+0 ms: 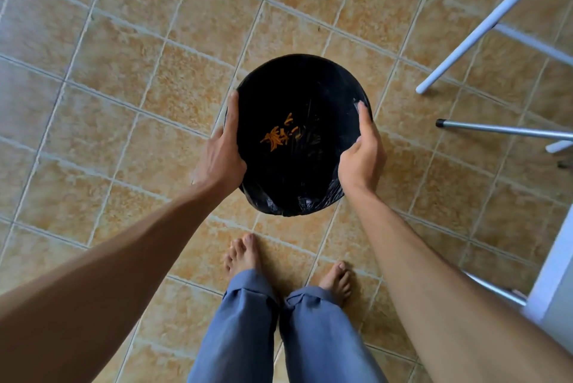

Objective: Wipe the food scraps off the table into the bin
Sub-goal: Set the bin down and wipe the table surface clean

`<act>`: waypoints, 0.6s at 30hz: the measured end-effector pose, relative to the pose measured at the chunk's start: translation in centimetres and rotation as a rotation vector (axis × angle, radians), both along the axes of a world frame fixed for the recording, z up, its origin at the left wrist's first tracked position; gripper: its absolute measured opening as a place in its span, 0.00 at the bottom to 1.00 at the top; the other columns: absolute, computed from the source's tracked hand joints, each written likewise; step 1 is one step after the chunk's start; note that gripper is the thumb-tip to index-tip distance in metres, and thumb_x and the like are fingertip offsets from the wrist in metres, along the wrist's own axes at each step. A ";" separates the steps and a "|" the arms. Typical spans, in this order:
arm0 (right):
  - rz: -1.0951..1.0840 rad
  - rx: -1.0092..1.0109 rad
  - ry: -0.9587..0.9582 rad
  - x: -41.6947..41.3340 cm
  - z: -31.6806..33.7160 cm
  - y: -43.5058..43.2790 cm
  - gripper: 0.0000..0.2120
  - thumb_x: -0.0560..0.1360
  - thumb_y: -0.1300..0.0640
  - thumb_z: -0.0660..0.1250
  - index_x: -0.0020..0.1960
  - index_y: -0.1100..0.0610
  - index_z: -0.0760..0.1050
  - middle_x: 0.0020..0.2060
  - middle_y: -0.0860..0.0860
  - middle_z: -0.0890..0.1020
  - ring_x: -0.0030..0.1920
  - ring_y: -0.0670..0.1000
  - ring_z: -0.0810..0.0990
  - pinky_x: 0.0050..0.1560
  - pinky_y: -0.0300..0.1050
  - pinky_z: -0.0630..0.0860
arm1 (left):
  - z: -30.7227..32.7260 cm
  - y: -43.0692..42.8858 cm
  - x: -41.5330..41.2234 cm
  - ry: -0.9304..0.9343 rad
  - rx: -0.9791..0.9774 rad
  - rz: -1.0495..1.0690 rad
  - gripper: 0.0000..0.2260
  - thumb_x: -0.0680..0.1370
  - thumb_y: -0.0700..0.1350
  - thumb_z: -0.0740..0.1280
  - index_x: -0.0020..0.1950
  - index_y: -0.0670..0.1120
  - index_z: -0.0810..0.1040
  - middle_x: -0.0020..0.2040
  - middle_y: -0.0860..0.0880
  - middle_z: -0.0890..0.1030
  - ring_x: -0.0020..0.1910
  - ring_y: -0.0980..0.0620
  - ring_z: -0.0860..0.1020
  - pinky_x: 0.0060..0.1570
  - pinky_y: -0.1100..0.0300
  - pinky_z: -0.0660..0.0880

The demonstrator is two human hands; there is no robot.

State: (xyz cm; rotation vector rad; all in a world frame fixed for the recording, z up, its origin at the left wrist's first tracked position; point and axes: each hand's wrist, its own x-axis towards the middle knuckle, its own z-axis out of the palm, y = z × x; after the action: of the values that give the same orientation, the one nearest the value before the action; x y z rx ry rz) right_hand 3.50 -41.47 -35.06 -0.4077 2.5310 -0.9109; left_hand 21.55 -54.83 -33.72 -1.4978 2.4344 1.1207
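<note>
A round bin (297,72) lined with a black plastic bag is held over the tiled floor, seen from straight above. Orange food scraps (277,136) lie at its bottom. My left hand (221,154) grips the bin's left rim, fingers along the outside. On the right rim, my right hand (361,154) holds it with the thumb pressed on the bag's edge. No table top with scraps is in view.
Beige floor tiles (124,72) fill the view. White furniture legs (483,29) stand at the upper right, with a metal leg (508,130) below them. A white table edge (555,274) runs along the right side. My bare feet (245,254) stand just behind the bin.
</note>
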 end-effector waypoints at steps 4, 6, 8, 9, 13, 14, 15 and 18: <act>-0.034 -0.011 0.013 0.0 -1.2 0.8 0.35 0.78 0.76 0.54 0.76 0.46 0.68 0.72 0.46 0.74 0.72 0.47 0.73 0.66 0.29 0.68 | -1.2 0.4 -0.7 -0.026 -0.021 -0.004 0.42 0.77 0.38 0.60 0.78 0.62 0.35 0.60 0.36 0.77 0.47 0.35 0.79 0.39 0.45 0.76; -0.012 -0.005 0.010 -0.2 -1.5 1.1 0.35 0.78 0.75 0.54 0.77 0.45 0.67 0.72 0.47 0.75 0.71 0.48 0.74 0.67 0.36 0.72 | -1.5 0.2 -0.8 -0.038 -0.022 -0.002 0.42 0.77 0.40 0.60 0.78 0.61 0.35 0.61 0.36 0.77 0.48 0.34 0.79 0.38 0.48 0.74; 0.030 0.022 -0.003 -0.3 -1.6 1.4 0.35 0.79 0.74 0.54 0.77 0.43 0.65 0.71 0.48 0.74 0.70 0.50 0.74 0.62 0.37 0.72 | -1.2 0.1 -0.9 -0.051 0.004 -0.021 0.39 0.77 0.46 0.58 0.78 0.59 0.35 0.61 0.34 0.76 0.49 0.33 0.79 0.39 0.49 0.72; 0.046 0.036 -0.013 -0.3 -1.5 1.5 0.34 0.80 0.72 0.54 0.77 0.42 0.64 0.71 0.48 0.74 0.69 0.51 0.74 0.60 0.37 0.71 | -0.8 0.1 -1.0 -0.057 0.024 -0.031 0.39 0.76 0.47 0.57 0.79 0.58 0.35 0.61 0.33 0.75 0.50 0.32 0.78 0.40 0.49 0.72; -0.021 0.088 -0.093 -0.4 0.6 0.9 0.26 0.85 0.63 0.53 0.77 0.40 0.65 0.78 0.51 0.65 0.77 0.54 0.64 0.70 0.49 0.70 | 2.1 0.7 -2.1 -0.148 0.090 0.055 0.40 0.76 0.39 0.60 0.80 0.55 0.39 0.78 0.32 0.49 0.73 0.29 0.60 0.61 0.40 0.69; -0.039 0.102 -0.095 -0.4 1.5 0.7 0.25 0.85 0.62 0.52 0.76 0.40 0.66 0.80 0.52 0.62 0.79 0.55 0.61 0.72 0.51 0.67 | 3.1 1.1 -2.4 -0.141 0.076 0.075 0.40 0.75 0.38 0.60 0.80 0.54 0.40 0.79 0.34 0.45 0.76 0.30 0.55 0.66 0.40 0.66; -0.047 0.104 -0.088 -0.2 2.6 0.5 0.24 0.85 0.62 0.53 0.76 0.42 0.68 0.80 0.52 0.61 0.80 0.55 0.59 0.74 0.52 0.66 | 4.0 1.6 -2.7 -0.114 0.056 0.084 0.40 0.75 0.37 0.60 0.81 0.53 0.41 0.79 0.35 0.45 0.76 0.31 0.54 0.68 0.41 0.64; -0.014 0.054 -0.081 0.5 6.6 0.7 0.22 0.85 0.62 0.53 0.75 0.48 0.70 0.81 0.52 0.60 0.81 0.54 0.57 0.78 0.55 0.63 | 7.0 3.5 -3.3 -0.035 0.017 0.073 0.40 0.73 0.38 0.62 0.80 0.52 0.44 0.78 0.38 0.53 0.74 0.34 0.58 0.67 0.43 0.67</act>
State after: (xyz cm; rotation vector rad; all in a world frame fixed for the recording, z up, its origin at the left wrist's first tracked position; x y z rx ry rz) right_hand 4.02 -40.80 -28.45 -0.3298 2.4815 -0.8446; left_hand 18.29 -51.29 -26.71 -1.6000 2.3592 1.1155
